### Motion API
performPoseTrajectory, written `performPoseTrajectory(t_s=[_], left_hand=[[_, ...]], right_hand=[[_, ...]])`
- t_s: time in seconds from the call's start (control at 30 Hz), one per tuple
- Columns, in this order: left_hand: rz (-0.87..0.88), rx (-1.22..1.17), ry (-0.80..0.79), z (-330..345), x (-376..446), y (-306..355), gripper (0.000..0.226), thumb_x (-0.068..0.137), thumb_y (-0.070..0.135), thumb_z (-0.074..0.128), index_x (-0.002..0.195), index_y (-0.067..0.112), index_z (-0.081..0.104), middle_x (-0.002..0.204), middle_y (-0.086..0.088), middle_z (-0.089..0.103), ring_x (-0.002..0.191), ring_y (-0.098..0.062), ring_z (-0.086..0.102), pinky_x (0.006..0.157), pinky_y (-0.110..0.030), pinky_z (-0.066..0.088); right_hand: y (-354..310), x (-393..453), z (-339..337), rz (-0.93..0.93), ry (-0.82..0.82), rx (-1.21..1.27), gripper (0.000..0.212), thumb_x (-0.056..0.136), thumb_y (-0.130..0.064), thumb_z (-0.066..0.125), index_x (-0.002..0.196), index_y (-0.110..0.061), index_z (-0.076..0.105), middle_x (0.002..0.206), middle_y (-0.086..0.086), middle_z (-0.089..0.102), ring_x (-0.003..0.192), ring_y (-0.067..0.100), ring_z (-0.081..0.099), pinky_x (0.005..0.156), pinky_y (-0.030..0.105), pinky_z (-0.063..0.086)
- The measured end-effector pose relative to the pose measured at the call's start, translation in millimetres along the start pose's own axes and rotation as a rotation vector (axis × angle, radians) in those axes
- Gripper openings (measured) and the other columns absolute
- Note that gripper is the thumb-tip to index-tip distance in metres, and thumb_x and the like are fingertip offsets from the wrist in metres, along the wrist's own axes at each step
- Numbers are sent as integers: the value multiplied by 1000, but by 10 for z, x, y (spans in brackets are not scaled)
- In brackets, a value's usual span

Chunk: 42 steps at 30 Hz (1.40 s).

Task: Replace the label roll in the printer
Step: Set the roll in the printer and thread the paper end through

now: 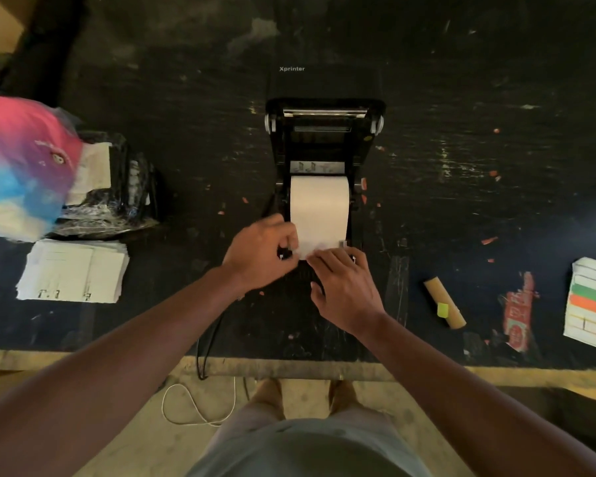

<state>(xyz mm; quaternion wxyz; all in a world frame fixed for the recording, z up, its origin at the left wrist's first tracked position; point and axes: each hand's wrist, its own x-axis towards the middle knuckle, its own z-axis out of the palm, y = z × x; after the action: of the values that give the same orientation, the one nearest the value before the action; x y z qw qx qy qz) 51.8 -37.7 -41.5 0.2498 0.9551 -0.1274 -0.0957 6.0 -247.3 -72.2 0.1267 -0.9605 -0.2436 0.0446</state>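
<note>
A black label printer (324,139) stands in the middle of the dark table with its lid swung open to the back. A white label roll (319,201) sits in its bay, and its loose end runs toward me over the front edge. My left hand (258,256) pinches the left corner of that paper end. My right hand (344,287) lies on the right part of the paper end, fingers pressed flat against the printer's front. An empty brown cardboard core (444,306) with a yellow sticker lies on the table to the right.
At the left are a pink and blue bag (21,163), a black plastic-wrapped packet (124,187) and a stack of white sheets (73,270). A coloured label sheet (592,304) lies at the right edge. A black cable (203,356) hangs over the table's front edge (117,359).
</note>
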Motion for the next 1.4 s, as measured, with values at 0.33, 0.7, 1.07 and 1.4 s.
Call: performPoseTrajectory(t_s=[0.33,0.7,1.07,1.4], left_hand=[[106,98,-82,173,-132,-51,32,91,34,75,124,30,75,121,11,72,110,-16,55,91,-37,43],[139,94,-143,57,98,-76,14,92,26,75,103,31,81,99,10,75,96,-13,59,86,-37,48],[198,226,-173,111,61,-52,34,94,43,71,124,28,76,120,6,66,116,-18,55,100,-40,42],[251,194,-122,105,44,-8,12,94,29,72,103,31,79,105,11,76,103,-15,62,88,-34,38]], right_hand=[[123,43,-17,-46,62,119,37,82,-16,78,119,-18,75,115,-1,77,107,24,70,98,43,53],[366,261,-147,-55,49,231,26,82,-11,80,108,-15,80,107,2,79,100,25,72,87,42,57],[341,273,-192,-140,-3,77,25,87,-19,74,111,-17,81,107,1,80,104,24,72,94,44,55],[391,287,-117,-143,23,162,20,81,-7,79,98,-16,84,95,0,81,92,23,73,84,41,57]])
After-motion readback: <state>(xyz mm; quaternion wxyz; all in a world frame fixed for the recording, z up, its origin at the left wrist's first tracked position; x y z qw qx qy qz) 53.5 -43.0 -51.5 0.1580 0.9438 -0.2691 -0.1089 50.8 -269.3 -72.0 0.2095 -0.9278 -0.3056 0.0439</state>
